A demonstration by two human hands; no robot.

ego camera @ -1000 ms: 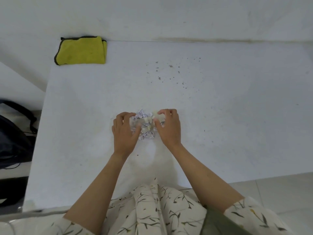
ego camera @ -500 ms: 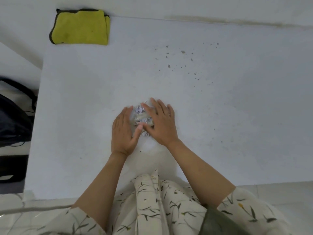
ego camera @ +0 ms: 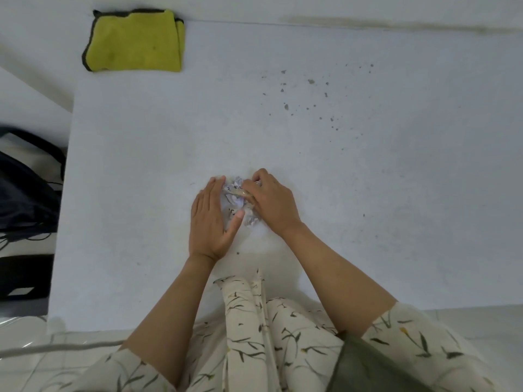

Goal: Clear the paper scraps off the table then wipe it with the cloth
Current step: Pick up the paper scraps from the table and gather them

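Note:
A bunch of crumpled white paper scraps [ego camera: 235, 200] with purple print lies on the white table [ego camera: 141, 165], squeezed between my two hands. My left hand [ego camera: 210, 222] is flat and cupped against the pile's left side, thumb under it. My right hand [ego camera: 270, 203] curls over the right side, fingers closed on the scraps. A folded yellow cloth [ego camera: 135, 42] with a dark border lies at the table's far left corner, well away from both hands.
Several small dark crumbs [ego camera: 308, 97] are scattered on the table's far middle and right. A dark bag with straps [ego camera: 25, 199] sits on the floor left of the table. A white wall runs along the far edge.
My hands have pressed the scraps into a tighter bunch; the right hand's fingers went from spread flat to curled over the pile. The camera has tilted down slightly.

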